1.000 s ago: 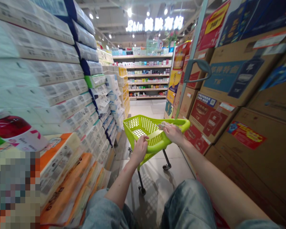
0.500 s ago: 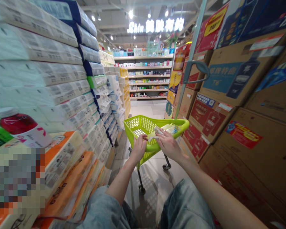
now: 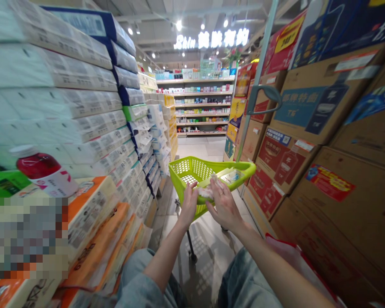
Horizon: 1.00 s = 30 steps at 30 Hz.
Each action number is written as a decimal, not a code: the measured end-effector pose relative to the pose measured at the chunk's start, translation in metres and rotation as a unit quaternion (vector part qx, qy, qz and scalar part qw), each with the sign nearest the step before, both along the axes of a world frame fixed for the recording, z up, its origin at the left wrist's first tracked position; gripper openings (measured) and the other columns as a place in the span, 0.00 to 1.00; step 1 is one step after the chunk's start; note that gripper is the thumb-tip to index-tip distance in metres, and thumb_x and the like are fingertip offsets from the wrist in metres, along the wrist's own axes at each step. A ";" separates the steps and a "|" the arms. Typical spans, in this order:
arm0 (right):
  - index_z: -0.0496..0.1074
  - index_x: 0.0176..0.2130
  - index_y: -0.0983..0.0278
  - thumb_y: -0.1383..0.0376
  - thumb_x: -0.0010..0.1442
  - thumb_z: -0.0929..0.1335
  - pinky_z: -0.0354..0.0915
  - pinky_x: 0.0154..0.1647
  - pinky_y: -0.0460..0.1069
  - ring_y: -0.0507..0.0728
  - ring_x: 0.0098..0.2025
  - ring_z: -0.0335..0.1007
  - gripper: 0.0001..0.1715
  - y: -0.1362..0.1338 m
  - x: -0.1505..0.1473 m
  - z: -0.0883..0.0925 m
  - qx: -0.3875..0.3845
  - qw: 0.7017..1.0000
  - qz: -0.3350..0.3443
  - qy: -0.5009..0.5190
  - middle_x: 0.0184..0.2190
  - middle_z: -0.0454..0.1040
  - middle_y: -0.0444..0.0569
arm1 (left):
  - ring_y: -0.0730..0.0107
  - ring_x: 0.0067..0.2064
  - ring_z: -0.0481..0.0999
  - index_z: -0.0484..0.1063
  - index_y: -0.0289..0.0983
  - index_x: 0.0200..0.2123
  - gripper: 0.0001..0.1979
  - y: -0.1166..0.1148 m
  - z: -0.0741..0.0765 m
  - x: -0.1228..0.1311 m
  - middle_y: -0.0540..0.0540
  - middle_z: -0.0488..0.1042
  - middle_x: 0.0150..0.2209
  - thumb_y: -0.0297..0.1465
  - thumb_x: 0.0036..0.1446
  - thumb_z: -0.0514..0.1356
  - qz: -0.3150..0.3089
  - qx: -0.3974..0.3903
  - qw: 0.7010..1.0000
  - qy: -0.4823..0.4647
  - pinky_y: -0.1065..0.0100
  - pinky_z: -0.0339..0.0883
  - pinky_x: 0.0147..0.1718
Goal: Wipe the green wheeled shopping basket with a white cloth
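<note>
A lime-green shopping cart (image 3: 176, 179) with a perforated basket stands before my knees. My right hand (image 3: 226, 205) has a crumpled white tissue (image 3: 206, 192) under its fingers, at the cart's near handle bar. The thumb is spread apart from the other fingers. Beside it, my left hand (image 3: 190, 201) is at the left part of the handle, fingers stretched up and holding nothing visible; whether it touches the tissue is unclear. Beyond the right hand, a pale panel with a printed label (image 3: 232, 176) sits at the handle end.
Stacked tissue packs (image 3: 83, 102) line the left side. Closer, a bottle of red drink (image 3: 45, 171) leans on orange-and-cream packs (image 3: 96, 239). Cartons (image 3: 303, 105) rise on the right behind a metal post with a handle (image 3: 265, 98). Product shelves (image 3: 202, 105) stand ahead.
My right hand has moved closer to me along the handle with the tissue. My left hand's fingers have straightened from curled. A red-edged white item now shows under my right forearm.
</note>
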State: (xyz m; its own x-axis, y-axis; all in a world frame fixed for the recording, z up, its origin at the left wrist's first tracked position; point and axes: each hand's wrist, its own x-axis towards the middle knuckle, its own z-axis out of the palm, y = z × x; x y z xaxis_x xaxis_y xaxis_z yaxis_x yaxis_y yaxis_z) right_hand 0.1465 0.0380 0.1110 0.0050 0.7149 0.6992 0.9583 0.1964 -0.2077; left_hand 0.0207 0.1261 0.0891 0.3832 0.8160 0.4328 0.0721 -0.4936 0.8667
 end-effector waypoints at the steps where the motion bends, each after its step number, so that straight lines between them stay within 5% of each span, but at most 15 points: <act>1: 0.35 0.66 0.70 0.62 0.56 0.63 0.45 0.62 0.65 0.66 0.65 0.38 0.48 -0.001 -0.001 0.001 -0.009 1.000 0.004 0.007 0.64 0.48 0.58 | 0.63 0.63 0.53 0.60 0.37 0.55 0.21 -0.006 0.003 -0.003 0.41 0.60 0.58 0.39 0.63 0.43 -0.002 0.012 1.000 0.002 0.57 0.45 0.61; 7: 0.20 0.64 0.68 0.66 0.54 0.63 0.38 0.64 0.64 0.63 0.67 0.29 0.55 -0.001 0.004 0.008 -0.068 0.992 0.060 0.091 0.67 0.36 0.56 | 0.61 0.60 0.58 0.58 0.38 0.55 0.22 -0.035 0.033 -0.006 0.40 0.62 0.56 0.36 0.59 0.53 -0.007 0.213 0.974 0.073 0.53 0.44 0.61; 13: 0.17 0.64 0.63 0.73 0.50 0.61 0.41 0.64 0.62 0.60 0.67 0.31 0.57 0.004 0.024 0.006 -0.098 0.969 0.158 0.161 0.67 0.32 0.53 | 0.62 0.46 0.70 0.64 0.37 0.50 0.17 -0.024 0.043 0.019 0.43 0.72 0.45 0.34 0.57 0.54 0.005 0.228 0.950 0.212 0.59 0.62 0.48; 17: 0.29 0.66 0.63 0.73 0.48 0.61 0.42 0.64 0.61 0.60 0.66 0.37 0.54 0.003 0.030 0.009 -0.100 0.967 0.164 0.167 0.66 0.40 0.52 | 0.61 0.43 0.72 0.61 0.39 0.55 0.22 -0.018 0.041 0.025 0.43 0.73 0.42 0.37 0.57 0.54 0.034 0.282 0.915 0.285 0.61 0.64 0.43; 21: 0.49 0.64 0.62 0.71 0.54 0.58 0.53 0.60 0.57 0.58 0.61 0.53 0.39 0.004 0.036 0.015 -0.108 0.968 0.112 0.198 0.61 0.58 0.50 | 0.62 0.39 0.72 0.66 0.37 0.51 0.17 -0.017 0.039 0.024 0.44 0.73 0.37 0.33 0.59 0.52 0.054 0.325 0.883 0.334 0.62 0.65 0.41; 25: 0.66 0.54 0.66 0.65 0.60 0.56 0.58 0.56 0.55 0.58 0.55 0.63 0.24 0.020 0.047 0.019 -0.042 0.984 0.021 0.171 0.52 0.69 0.54 | 0.62 0.40 0.72 0.67 0.35 0.48 0.15 -0.018 0.031 0.025 0.44 0.74 0.38 0.28 0.58 0.52 0.066 0.351 0.877 0.321 0.61 0.66 0.42; 30: 0.73 0.41 0.63 0.62 0.64 0.54 0.53 0.54 0.57 0.59 0.52 0.64 0.21 0.044 0.063 0.018 -0.040 0.996 -0.055 0.065 0.45 0.74 0.51 | 0.63 0.48 0.71 0.66 0.35 0.49 0.17 -0.020 0.021 0.014 0.42 0.72 0.47 0.23 0.55 0.54 0.033 0.389 0.885 0.253 0.60 0.64 0.50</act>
State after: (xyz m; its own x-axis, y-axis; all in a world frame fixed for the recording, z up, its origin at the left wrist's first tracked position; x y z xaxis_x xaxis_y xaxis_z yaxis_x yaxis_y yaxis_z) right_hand 0.2100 0.0820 0.1288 0.1721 0.7587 0.6283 0.9372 0.0703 -0.3416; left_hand 0.0352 0.1063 0.1098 0.6514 0.3744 0.6600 0.4057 -0.9069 0.1140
